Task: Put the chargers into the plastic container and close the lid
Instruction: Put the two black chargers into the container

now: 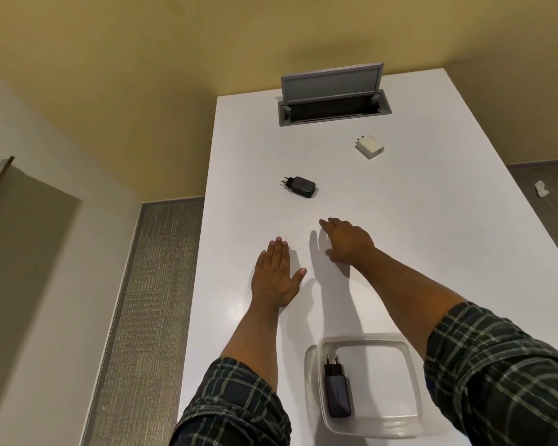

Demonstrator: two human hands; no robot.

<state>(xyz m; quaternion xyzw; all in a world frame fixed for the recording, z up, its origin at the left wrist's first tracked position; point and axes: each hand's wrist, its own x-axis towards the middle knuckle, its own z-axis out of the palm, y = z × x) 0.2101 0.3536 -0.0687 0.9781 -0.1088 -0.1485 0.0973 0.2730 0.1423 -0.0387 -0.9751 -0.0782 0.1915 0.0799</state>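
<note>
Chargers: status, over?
Left hand flat on white table, right hand empty. One black charger in clear plastic container; black charger, white charger outside. Nothing obstructing.

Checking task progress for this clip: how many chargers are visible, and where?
3. One black plug-in charger lies inside the clear plastic container; a second black charger lies mid-table; a white square charger lies farther right. None appears hidden.
</note>
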